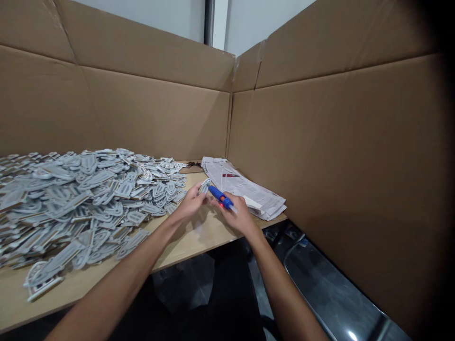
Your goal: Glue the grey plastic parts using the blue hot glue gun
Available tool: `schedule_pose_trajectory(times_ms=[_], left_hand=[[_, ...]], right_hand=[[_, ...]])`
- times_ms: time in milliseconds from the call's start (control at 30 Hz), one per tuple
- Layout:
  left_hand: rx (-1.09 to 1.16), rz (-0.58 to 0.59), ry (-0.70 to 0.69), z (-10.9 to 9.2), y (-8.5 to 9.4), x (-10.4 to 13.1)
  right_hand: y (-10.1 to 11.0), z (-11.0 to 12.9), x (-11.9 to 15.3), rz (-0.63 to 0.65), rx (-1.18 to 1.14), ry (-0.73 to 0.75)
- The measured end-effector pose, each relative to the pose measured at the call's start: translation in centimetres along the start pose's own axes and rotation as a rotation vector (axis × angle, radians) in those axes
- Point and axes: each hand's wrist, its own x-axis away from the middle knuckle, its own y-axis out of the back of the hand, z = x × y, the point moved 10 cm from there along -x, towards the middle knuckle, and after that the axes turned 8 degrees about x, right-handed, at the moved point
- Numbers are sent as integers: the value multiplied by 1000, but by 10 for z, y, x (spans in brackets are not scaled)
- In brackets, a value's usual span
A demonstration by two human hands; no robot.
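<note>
My left hand (191, 202) pinches one small grey flat piece (204, 186) above the wooden table (199, 234). My right hand (239, 215) grips a blue pen-like tool (218, 195) with a clear end and a small red light. The tool's blue tip touches the grey piece. Both hands meet near the table's front right part, just right of a big heap of grey flat pieces (74, 199) that covers the left half of the table.
Tall cardboard walls (337, 156) enclose the table at the back and right. A stack of printed paper sheets (245, 187) lies at the back right corner. Below the table edge are a dark floor and a shiny black curved object (320, 289).
</note>
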Motion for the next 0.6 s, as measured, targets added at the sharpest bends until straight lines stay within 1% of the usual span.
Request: schedule_pose_trajectory(times_ms=[100,267,433,533,600], left_hand=[[-20,13,-16,-7,-4,1],[-45,-1,67,-5,-4,3],[-108,-50,79,-9,3,5],[-137,-24,68,-13,1,5],[-125,1,72,-12,-1,4]], right_hand=[[-9,3,2,70,70,11],[-21,6,4,155,212,21],[-21,8,4,175,244,24],[-22,10,5,197,276,26],[-24,10,6,204,356,11]])
